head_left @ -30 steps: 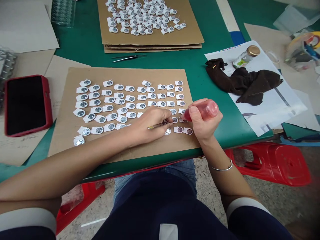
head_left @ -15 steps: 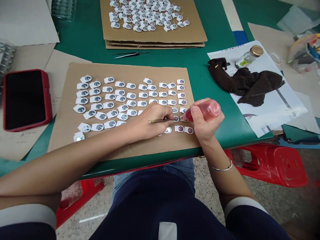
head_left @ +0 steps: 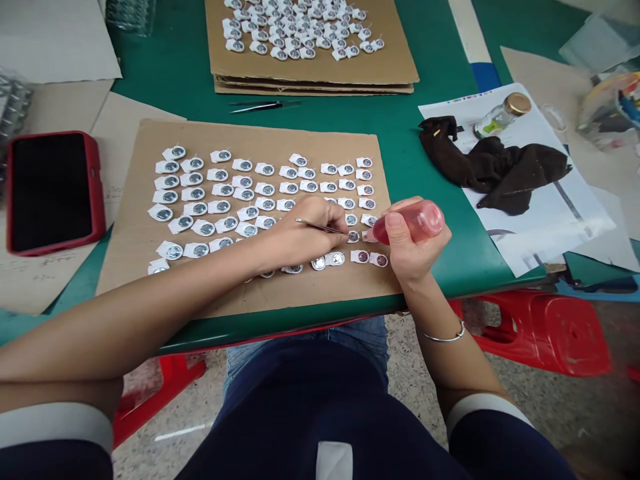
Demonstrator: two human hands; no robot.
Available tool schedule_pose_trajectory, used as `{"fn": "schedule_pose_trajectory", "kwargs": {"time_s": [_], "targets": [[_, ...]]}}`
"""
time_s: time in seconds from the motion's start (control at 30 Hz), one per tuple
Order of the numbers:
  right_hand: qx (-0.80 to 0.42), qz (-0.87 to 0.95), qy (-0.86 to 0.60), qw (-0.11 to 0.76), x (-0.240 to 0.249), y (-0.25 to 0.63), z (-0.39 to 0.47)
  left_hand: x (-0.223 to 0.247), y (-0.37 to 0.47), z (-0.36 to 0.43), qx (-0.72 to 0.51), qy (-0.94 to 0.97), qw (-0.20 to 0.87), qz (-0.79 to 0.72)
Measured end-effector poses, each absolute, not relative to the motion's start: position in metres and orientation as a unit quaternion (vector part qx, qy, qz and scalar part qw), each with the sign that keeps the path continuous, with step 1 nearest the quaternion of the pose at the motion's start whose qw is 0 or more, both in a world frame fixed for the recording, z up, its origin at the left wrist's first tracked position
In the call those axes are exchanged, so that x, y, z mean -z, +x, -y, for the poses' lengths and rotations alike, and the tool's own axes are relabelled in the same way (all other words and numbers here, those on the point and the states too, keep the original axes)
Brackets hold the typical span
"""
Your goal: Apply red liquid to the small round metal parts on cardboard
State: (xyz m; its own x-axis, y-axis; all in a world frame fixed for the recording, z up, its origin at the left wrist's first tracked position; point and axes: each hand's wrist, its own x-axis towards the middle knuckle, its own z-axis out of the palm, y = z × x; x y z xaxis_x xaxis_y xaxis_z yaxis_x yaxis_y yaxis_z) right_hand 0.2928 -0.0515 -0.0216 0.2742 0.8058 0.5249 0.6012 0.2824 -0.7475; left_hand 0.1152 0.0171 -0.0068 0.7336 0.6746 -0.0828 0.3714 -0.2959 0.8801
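In my left hand (head_left: 300, 233) is a pair of slim metal tweezers (head_left: 315, 226), pinched between the fingers, with the tip at a small white piece with a round silver disc (head_left: 353, 237). My right hand (head_left: 417, 257) is wrapped around a pinkish-red squeeze bottle (head_left: 410, 223), tilted so that its nozzle points left and down, close to the same piece. Both hands are over a sheet of brown cardboard (head_left: 120, 213), where rows of such white pieces lie. My left hand and forearm hide some of the rows.
Beyond the sheet lie other tweezers (head_left: 265, 106) and stacked cardboard (head_left: 315, 83) bearing more pieces. A red-cased phone (head_left: 50, 193) is at the left. Dark cloth (head_left: 500, 170) and a small jar (head_left: 503, 115) rest on white paper at the right. A red stool (head_left: 565, 333) stands below.
The tweezers in my left hand have tilted, and the hand has shifted slightly, uncovering pieces in the lowest row. My right hand keeps the bottle in nearly the same place. The view has moved slightly.
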Motion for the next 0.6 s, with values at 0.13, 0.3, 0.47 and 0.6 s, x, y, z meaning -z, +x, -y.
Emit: {"fn": "schedule_pose_trajectory", "kwargs": {"time_s": [0.13, 0.3, 0.47, 0.6], "targets": [[-0.088, 0.601, -0.591, 0.531, 0.0217, 0.2931, 0.0517, 0.0057, 0.1159, -0.0175, -0.157, 0.788, 0.488, -0.341], [-0.099, 0.597, -0.585, 0.539, 0.0225, 0.2931, 0.0525, 0.0042, 0.117, -0.0179, -0.15, 0.779, 0.499, -0.35], [-0.108, 0.598, -0.588, 0.535, 0.0217, 0.2919, 0.0528, 0.004, 0.1172, -0.0181, -0.146, 0.776, 0.501, -0.353], [-0.1, 0.604, -0.572, 0.546, 0.0204, 0.2902, 0.0522, 0.0058, 0.1168, -0.0194, -0.132, 0.779, 0.502, -0.353]]}}
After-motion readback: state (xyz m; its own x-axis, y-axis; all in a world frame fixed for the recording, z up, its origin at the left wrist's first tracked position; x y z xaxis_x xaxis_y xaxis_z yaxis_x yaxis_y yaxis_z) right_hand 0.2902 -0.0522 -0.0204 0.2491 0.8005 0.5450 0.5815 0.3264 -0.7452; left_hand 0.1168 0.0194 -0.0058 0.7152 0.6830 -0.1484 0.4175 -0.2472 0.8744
